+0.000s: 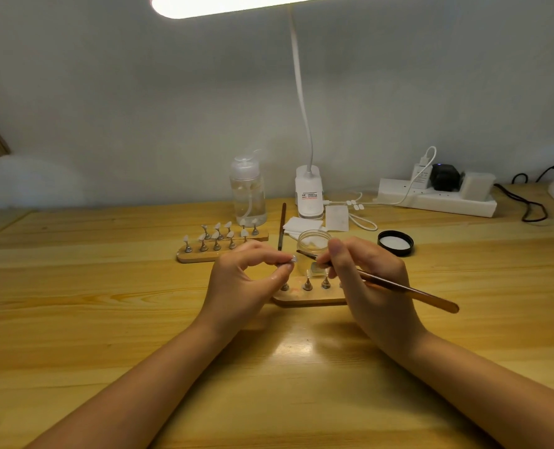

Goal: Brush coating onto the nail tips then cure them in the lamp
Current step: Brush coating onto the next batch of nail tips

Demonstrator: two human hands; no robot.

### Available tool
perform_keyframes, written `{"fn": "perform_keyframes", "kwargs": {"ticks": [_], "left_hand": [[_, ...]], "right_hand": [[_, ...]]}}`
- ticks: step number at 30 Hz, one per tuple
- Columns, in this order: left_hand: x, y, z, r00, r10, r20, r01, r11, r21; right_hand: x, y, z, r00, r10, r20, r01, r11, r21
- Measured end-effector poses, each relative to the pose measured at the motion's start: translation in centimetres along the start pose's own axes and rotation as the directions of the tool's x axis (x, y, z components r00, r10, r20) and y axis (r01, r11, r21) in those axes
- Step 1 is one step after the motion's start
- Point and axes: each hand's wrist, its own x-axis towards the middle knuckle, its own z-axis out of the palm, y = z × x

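- Left hand (246, 280) raised just above the wooden table (107, 319), thumb and forefinger pinched on a small metal stand carrying a clear nail tip (291, 260).
- Right hand (366, 280) curled round a brown-handled brush (398, 288), handle trailing out to the right, bristle end aimed left and sitting just beside the held nail tip; actual contact not clear.
- Near wooden holder (308, 299) lying between and partly under both hands, with three metal stands showing on it; right end hidden behind the right hand.
- Open clear jar (313, 246) just beyond the near holder, partly hidden by the right fingers.
- Black jar lid (395, 243) lying face up to the right of the jar, well apart from it.
- Far wooden holders (217, 251) to the left and further back, rows of stands topped with pale nail tips.
- Second brown brush (282, 226) lying between the far holders and a pile of white wipes (296, 226).
- Clear pump bottle (248, 192) standing behind the far holders.
- White desk lamp (308, 192) right of the bottle, its neck rising to a lit head at the top.
- White power strip (437, 196) at the far right by the wall, plugs and cables attached.
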Motion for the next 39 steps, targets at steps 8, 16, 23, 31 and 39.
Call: {"fn": "perform_keyframes", "kwargs": {"ticks": [8, 16, 23, 31, 39], "left_hand": [[-0.27, -0.08, -0.22, 1.0, -0.005, 0.007, 0.005, 1.0, 0.009], [-0.13, -0.01, -0.11, 1.0, 0.005, 0.01, -0.005, 1.0, 0.014], [-0.1, -0.06, -0.1, 1.0, -0.004, 0.01, 0.004, 1.0, 0.014], [-0.01, 0.02, -0.03, 1.0, 0.002, 0.015, -0.002, 1.0, 0.014], [-0.2, 0.11, -0.17, 1.0, -0.003, 0.019, 0.003, 1.0, -0.001]], "right_hand": [[-0.23, -0.04, -0.26, 1.0, 0.02, -0.007, -0.02, 0.999, 0.033], [-0.32, -0.2, -0.17, 1.0, 0.003, 0.025, -0.004, 0.999, 0.037], [-0.06, -0.1, 0.07, 0.999, 0.027, 0.024, -0.027, 1.0, 0.016], [-0.22, -0.16, -0.06, 0.997, 0.079, -0.008, -0.078, 0.995, 0.06], [-0.37, -0.25, -0.21, 0.995, 0.099, -0.01, -0.097, 0.99, 0.103]]}}
